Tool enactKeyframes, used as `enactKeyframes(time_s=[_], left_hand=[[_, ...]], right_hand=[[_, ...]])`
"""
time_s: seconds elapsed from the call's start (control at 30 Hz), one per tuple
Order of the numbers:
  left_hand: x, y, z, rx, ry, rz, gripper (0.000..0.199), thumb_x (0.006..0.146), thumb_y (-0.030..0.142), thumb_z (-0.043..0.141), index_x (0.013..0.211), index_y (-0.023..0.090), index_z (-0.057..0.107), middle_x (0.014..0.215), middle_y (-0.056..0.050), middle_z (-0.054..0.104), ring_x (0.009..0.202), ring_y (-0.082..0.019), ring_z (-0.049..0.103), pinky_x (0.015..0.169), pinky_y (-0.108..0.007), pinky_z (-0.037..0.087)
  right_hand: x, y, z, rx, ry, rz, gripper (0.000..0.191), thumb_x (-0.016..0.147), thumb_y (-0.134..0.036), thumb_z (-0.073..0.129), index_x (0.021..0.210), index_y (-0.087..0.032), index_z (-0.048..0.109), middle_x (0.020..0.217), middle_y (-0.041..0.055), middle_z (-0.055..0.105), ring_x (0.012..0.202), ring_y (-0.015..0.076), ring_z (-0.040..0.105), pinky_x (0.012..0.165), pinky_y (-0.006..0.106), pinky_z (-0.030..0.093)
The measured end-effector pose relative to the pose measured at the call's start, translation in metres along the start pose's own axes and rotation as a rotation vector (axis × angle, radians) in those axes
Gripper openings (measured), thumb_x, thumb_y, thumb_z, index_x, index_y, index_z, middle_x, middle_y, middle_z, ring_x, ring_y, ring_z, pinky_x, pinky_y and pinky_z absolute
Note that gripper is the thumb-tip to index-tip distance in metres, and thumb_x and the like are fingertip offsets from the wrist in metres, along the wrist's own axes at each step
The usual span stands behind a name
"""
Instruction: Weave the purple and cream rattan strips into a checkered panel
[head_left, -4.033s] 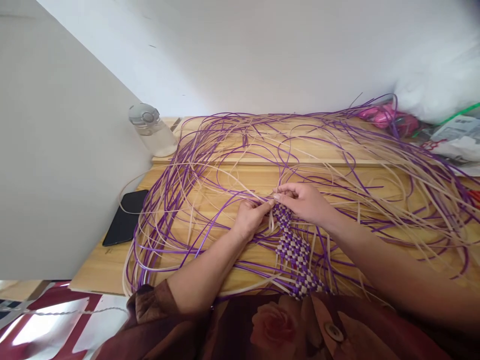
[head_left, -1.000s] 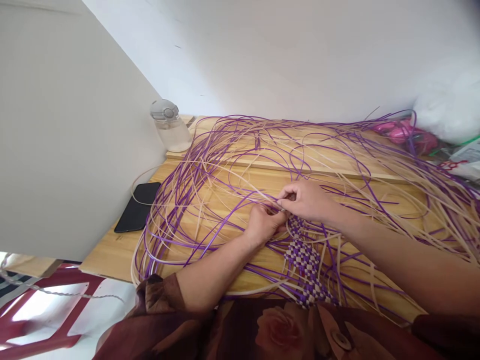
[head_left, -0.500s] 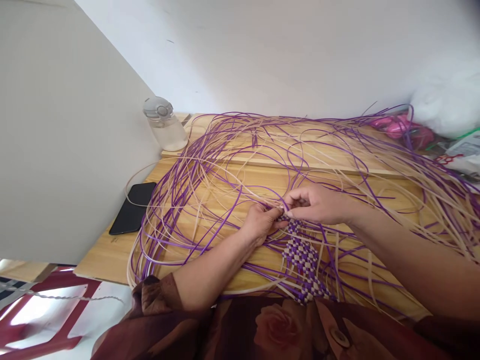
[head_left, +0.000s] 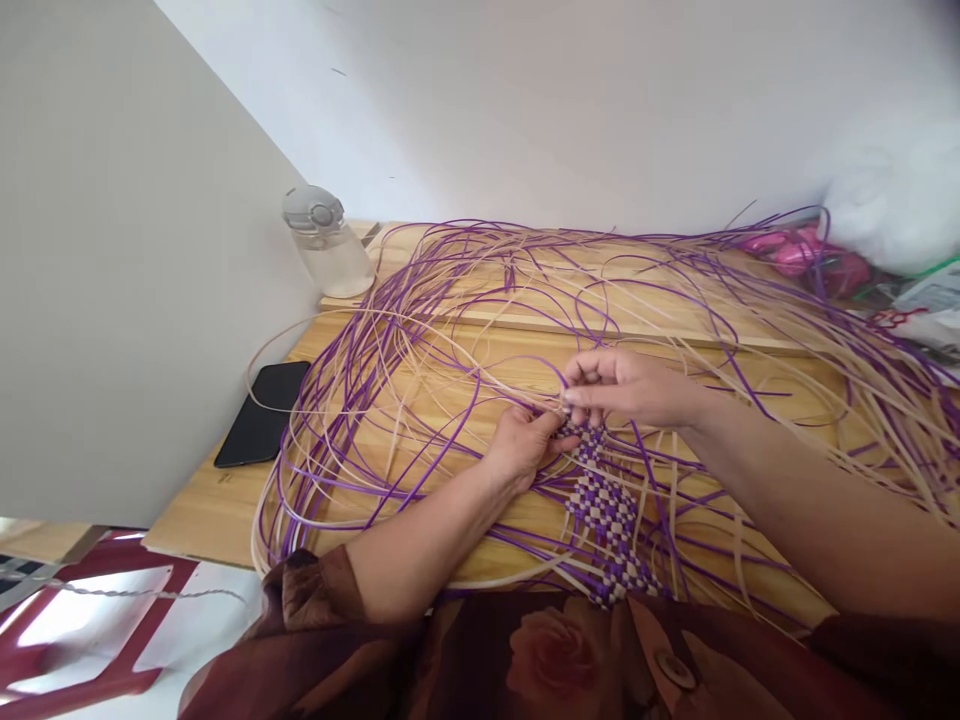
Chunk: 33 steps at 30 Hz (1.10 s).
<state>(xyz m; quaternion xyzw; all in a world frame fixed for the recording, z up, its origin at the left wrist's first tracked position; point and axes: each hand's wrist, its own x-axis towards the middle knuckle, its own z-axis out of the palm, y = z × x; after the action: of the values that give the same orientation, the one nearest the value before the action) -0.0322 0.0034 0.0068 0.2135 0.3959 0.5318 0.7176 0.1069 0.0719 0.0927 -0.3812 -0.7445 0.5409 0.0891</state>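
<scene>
A woven strip [head_left: 604, 505] of purple and cream cords in a checked pattern runs from the table's front edge up to my hands. My left hand [head_left: 523, 445] is closed on the strip's upper end, thumb on top. Just above and to the right, my right hand [head_left: 619, 385] pinches a cord between thumb and forefinger, close to the weave; the tip looks to be at a cream and a purple strand together. Long loose purple and cream cords [head_left: 390, 340] fan out from the strip to both sides.
On the left lies a black phone [head_left: 262, 415], with a cord looping over it. A clear bottle with a grey lid [head_left: 328, 240] stands at the back left by the wall. Pink items [head_left: 799, 250] and a white plastic bag [head_left: 900, 200] sit at the back right.
My right hand has risen slightly, away from the weave, with its fingers still pinched. My left hand stays at the strip's upper end. The view has shifted slightly.
</scene>
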Motion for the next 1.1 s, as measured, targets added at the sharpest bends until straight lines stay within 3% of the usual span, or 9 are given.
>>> enactKeyframes(time_s=[0.1, 0.17, 0.4, 0.57, 0.63, 0.7, 0.83, 1.0, 1.1], left_hand=[[0.0, 0.001, -0.001, -0.039, 0.008, -0.014, 0.022, 0.061, 0.019, 0.082, 0.077, 0.01, 0.069, 0.078, -0.004, 0.066, 0.067, -0.009, 0.06, 0.065, -0.022, 0.056], [0.001, 0.0, -0.001, -0.051, 0.024, -0.023, 0.019, 0.061, 0.016, 0.081, 0.075, 0.009, 0.069, 0.078, -0.005, 0.066, 0.067, -0.01, 0.06, 0.065, -0.023, 0.056], [0.002, -0.001, 0.0, -0.029, 0.058, -0.022, 0.011, 0.066, 0.014, 0.076, 0.075, 0.01, 0.069, 0.084, -0.008, 0.068, 0.07, -0.012, 0.062, 0.065, -0.025, 0.057], [0.001, -0.005, -0.002, 0.092, -0.007, 0.034, 0.015, 0.065, 0.021, 0.077, 0.07, 0.01, 0.067, 0.071, -0.006, 0.066, 0.06, -0.011, 0.059, 0.057, -0.022, 0.052], [0.002, -0.007, -0.004, 0.12, -0.041, 0.079, 0.02, 0.062, 0.023, 0.08, 0.064, 0.011, 0.063, 0.064, -0.003, 0.063, 0.056, -0.008, 0.056, 0.057, -0.019, 0.05], [0.002, -0.007, -0.005, 0.073, -0.035, 0.083, 0.025, 0.058, 0.023, 0.083, 0.067, 0.012, 0.062, 0.063, 0.001, 0.06, 0.057, -0.007, 0.055, 0.061, -0.02, 0.052], [0.0, -0.002, -0.003, -0.022, 0.008, 0.012, 0.035, 0.051, 0.019, 0.087, 0.076, 0.014, 0.062, 0.067, 0.002, 0.06, 0.061, -0.008, 0.058, 0.066, -0.022, 0.054], [-0.001, 0.002, -0.001, -0.032, 0.023, -0.044, 0.028, 0.058, 0.019, 0.084, 0.079, 0.011, 0.068, 0.08, -0.005, 0.066, 0.069, -0.011, 0.061, 0.063, -0.022, 0.055], [0.001, 0.002, -0.001, -0.03, 0.073, -0.053, 0.022, 0.063, 0.021, 0.081, 0.079, 0.011, 0.07, 0.088, -0.007, 0.067, 0.075, -0.013, 0.062, 0.061, -0.022, 0.056]], right_hand=[[0.012, 0.0, -0.004, -0.001, 0.314, 0.028, 0.027, 0.077, -0.037, 0.07, 0.081, -0.016, 0.054, 0.064, 0.0019, 0.063, 0.05, 0.0086, 0.052, 0.048, 0.021, 0.042], [0.012, 0.006, -0.009, 0.006, 0.369, 0.046, 0.027, 0.077, -0.037, 0.07, 0.079, -0.016, 0.054, 0.062, 0.0011, 0.061, 0.048, 0.0073, 0.049, 0.044, 0.019, 0.038], [-0.021, 0.031, -0.02, 0.171, 0.043, -0.03, 0.03, 0.082, -0.044, 0.066, 0.084, -0.016, 0.054, 0.081, 0.0035, 0.063, 0.07, 0.011, 0.06, 0.062, 0.024, 0.049], [-0.016, 0.006, 0.005, -0.032, -0.224, -0.045, 0.018, 0.086, -0.033, 0.058, 0.088, -0.015, 0.057, 0.078, 0.004, 0.066, 0.07, 0.0125, 0.062, 0.067, 0.026, 0.05], [0.003, -0.006, 0.014, -0.122, -0.118, -0.055, 0.013, 0.085, -0.029, 0.056, 0.087, -0.016, 0.057, 0.073, 0.002, 0.066, 0.063, 0.0114, 0.061, 0.062, 0.024, 0.047], [0.025, -0.012, 0.015, -0.286, 0.138, -0.061, 0.009, 0.081, -0.026, 0.057, 0.084, -0.017, 0.057, 0.066, -0.001, 0.063, 0.056, 0.0094, 0.056, 0.055, 0.022, 0.04], [0.048, 0.003, -0.002, -0.535, 0.45, 0.038, 0.009, 0.071, -0.024, 0.064, 0.073, -0.017, 0.059, 0.062, -0.0016, 0.059, 0.055, 0.0097, 0.05, 0.053, 0.023, 0.034], [0.013, 0.03, -0.006, -0.565, 0.556, 0.05, 0.015, 0.071, -0.026, 0.06, 0.084, -0.018, 0.058, 0.07, 0.0001, 0.062, 0.06, 0.0124, 0.054, 0.055, 0.024, 0.035], [-0.018, 0.03, 0.006, -0.517, 0.637, 0.041, 0.042, 0.074, -0.028, 0.06, 0.115, -0.02, 0.053, 0.065, -0.0032, 0.058, 0.053, 0.0115, 0.049, 0.052, 0.025, 0.032]])
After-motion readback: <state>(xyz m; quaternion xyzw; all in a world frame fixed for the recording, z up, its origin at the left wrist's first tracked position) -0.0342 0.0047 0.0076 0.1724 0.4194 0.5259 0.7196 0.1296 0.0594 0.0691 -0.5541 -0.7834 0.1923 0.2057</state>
